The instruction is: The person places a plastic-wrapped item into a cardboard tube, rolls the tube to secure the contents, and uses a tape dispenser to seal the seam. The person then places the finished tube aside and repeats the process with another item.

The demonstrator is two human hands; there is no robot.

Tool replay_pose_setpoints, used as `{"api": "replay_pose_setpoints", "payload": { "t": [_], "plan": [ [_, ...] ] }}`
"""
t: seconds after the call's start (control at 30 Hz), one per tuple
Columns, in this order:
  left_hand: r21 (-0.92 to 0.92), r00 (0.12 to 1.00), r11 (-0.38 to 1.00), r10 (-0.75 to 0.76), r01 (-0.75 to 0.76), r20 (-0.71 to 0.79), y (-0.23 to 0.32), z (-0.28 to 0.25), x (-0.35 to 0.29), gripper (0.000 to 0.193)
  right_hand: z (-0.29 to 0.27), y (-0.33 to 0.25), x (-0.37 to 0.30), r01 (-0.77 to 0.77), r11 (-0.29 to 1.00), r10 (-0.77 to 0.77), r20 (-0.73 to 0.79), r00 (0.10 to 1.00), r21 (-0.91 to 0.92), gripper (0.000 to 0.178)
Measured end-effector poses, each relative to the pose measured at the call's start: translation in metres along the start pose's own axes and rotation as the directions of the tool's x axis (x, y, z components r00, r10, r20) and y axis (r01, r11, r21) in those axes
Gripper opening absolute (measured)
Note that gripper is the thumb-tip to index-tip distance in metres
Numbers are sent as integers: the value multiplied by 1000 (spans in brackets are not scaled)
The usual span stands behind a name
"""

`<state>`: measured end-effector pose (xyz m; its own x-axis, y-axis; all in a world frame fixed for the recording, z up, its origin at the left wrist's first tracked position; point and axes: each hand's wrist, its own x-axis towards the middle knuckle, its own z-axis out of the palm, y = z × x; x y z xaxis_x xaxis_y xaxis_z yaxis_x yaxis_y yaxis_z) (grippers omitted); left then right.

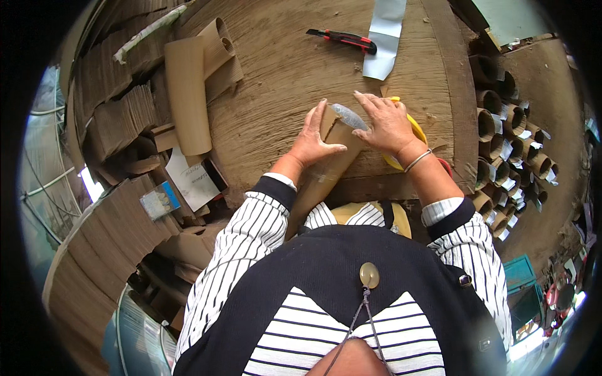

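Observation:
A brown cardboard tube [335, 156] lies slanted across the near edge of the wooden table, its lower end beside my body. A shiny, crinkled clear strip [350, 116], perhaps tape or film, lies at its far end. On the tube's left side is my left hand [311, 143], thumb and fingers spread, nothing held in it. My right hand [390, 125] arches over the right side with fingers stretched out; its thumb is by the clear strip, and I cannot tell whether it presses on it. Partly hidden behind the right hand is a yellow ring [416, 129].
Farther on the table [276, 94] lie a red and black utility knife [343, 40] and a white paper strip [384, 44]. Rolled cardboard [188, 94] rests at the left, near stacked cardboard sheets [128, 116]. Many tubes with white slips [515, 119] are piled at the right.

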<state>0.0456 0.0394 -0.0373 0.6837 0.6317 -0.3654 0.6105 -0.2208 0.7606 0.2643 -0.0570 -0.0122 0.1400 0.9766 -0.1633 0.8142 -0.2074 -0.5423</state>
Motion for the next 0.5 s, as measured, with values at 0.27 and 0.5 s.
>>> {"api": "replay_pose_setpoints", "payload": {
  "t": [0.27, 0.5],
  "plan": [
    [-197, 980, 960, 194, -200, -49, -15, -6, 19, 59, 44, -12, 16, 174, 871, -110, -162, 981, 459, 63],
    [-378, 976, 901, 204, -216, -72, -18, -3, 17, 52, 67, -34, 10, 171, 877, 46, -432, 900, 448, 37]
  ]
}}
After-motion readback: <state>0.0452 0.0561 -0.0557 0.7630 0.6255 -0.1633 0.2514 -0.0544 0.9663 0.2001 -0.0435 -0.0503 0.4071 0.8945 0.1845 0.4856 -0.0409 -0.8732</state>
